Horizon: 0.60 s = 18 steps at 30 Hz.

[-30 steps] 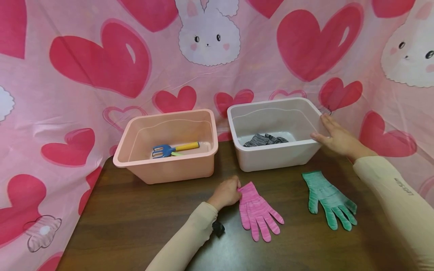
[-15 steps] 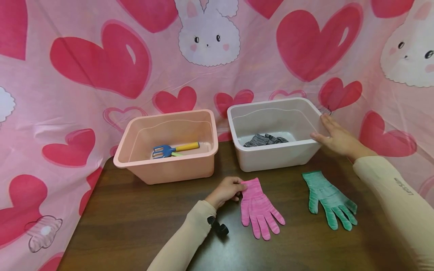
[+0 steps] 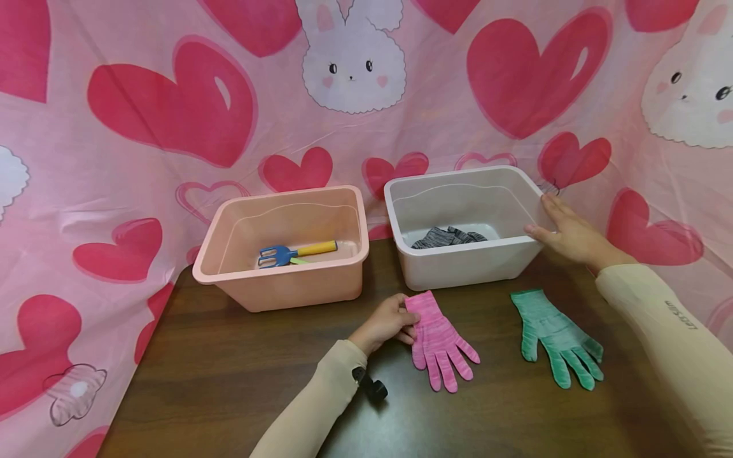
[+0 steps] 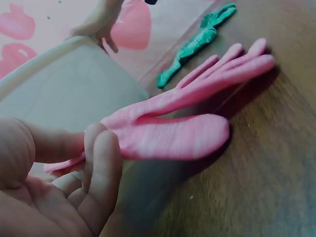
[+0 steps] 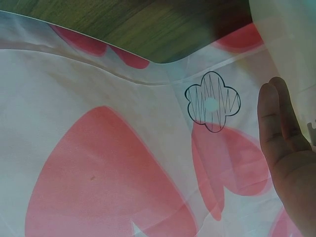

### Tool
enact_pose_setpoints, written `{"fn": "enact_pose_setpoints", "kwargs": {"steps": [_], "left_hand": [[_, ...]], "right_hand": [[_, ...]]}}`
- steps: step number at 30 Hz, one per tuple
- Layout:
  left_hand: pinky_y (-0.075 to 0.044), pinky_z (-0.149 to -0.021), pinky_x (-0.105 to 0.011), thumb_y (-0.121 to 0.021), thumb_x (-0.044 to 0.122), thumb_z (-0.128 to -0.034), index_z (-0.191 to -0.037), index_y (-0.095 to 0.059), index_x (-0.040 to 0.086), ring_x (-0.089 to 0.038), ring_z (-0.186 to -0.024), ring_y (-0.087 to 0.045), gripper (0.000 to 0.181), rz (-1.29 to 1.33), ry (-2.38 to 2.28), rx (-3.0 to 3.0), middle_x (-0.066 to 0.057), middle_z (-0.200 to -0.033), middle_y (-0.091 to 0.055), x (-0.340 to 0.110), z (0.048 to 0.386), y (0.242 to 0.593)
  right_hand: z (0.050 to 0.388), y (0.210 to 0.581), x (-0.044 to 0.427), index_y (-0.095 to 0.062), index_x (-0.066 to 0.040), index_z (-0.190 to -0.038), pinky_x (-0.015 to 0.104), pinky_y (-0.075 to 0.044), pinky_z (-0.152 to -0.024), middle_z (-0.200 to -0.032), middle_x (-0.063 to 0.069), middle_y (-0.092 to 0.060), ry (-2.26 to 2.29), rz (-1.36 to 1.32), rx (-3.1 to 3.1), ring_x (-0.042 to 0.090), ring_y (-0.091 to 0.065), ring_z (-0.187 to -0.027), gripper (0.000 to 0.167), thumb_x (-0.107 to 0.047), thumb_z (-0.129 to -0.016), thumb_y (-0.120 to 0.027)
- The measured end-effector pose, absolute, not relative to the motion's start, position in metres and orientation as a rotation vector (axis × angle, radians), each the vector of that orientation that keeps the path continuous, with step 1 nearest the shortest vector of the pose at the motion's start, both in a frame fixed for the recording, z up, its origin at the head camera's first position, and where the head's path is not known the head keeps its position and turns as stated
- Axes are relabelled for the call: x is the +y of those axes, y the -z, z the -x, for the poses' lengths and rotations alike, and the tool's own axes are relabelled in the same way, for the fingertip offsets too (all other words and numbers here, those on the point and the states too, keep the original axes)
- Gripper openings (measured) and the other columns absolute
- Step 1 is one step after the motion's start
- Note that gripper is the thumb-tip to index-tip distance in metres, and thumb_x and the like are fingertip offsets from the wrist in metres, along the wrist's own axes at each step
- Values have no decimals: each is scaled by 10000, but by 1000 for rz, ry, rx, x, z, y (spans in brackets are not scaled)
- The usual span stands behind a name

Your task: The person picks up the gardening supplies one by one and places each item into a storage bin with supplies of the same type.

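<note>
My left hand (image 3: 385, 324) pinches the cuff edge of a pink knitted glove (image 3: 439, 346). In the left wrist view, thumb and fingers meet on the cuff, and the glove (image 4: 173, 138) hangs slightly above the table with a shadow under it. With fingers extended, my right hand (image 3: 575, 236) rests against the right side of a pale grey bin (image 3: 466, 267); in the right wrist view straight fingers (image 5: 270, 118) lie along its wall. Grey-and-black knitted fabric (image 3: 443, 237) lies inside that bin. A green glove (image 3: 552, 334) lies flat on the table, right of the pink one.
A peach bin (image 3: 303, 289) stands left of the grey bin, holding a small blue fork with a yellow handle (image 3: 298, 252) and a light green item partly hidden by the bin's front wall. Behind the dark wooden table (image 3: 240, 369) hangs a pink heart-patterned cloth (image 3: 424, 83).
The pink glove has moved a little away from me, towards the grey bin, with my left hand still gripping its cuff. My right hand has stayed on the bin.
</note>
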<state>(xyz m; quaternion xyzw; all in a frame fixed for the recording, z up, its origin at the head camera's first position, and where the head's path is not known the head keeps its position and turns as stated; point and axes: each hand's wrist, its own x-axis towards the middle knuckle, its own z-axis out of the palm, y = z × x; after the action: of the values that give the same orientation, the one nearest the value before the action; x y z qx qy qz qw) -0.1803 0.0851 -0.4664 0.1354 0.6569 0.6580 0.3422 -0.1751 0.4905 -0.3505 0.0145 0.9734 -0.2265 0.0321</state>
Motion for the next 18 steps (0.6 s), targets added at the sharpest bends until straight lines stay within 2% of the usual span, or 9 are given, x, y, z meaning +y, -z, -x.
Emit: {"fn": "enact_pose_setpoints", "kwargs": {"steps": [4,9,18], "left_hand": [[-536,-508,-219,-614,-14,-968,-1120,-602,-80,-97,-545,-578,166,-353,-1702,1717,-51,-666,-596,86,181,466],[-468,-494,-200,-673,41,-945,-1032,-694,-71,-81,-529,-502,143,-403,-1675,1854,-10,-611,-528,87,182,465],[-377,-477,-253,-705,65,-938,-1002,-727,-71,-107,-474,-432,153,-557,-1704,1944,1,-570,-476,86,185,452]], "right_hand": [[175,350,491,110,-109,-1599,827,-165,-992,-1647,257,70,702,-29,3005,530,15,-1474,1037,-559,-964,-575],[176,350,491,108,-102,-1598,825,-158,-998,-1645,263,68,703,-24,3008,534,11,-1472,1030,-556,-968,-569],[176,351,491,112,-108,-1598,824,-159,-996,-1645,257,82,694,-39,2999,532,17,-1472,1031,-555,-969,-571]]}}
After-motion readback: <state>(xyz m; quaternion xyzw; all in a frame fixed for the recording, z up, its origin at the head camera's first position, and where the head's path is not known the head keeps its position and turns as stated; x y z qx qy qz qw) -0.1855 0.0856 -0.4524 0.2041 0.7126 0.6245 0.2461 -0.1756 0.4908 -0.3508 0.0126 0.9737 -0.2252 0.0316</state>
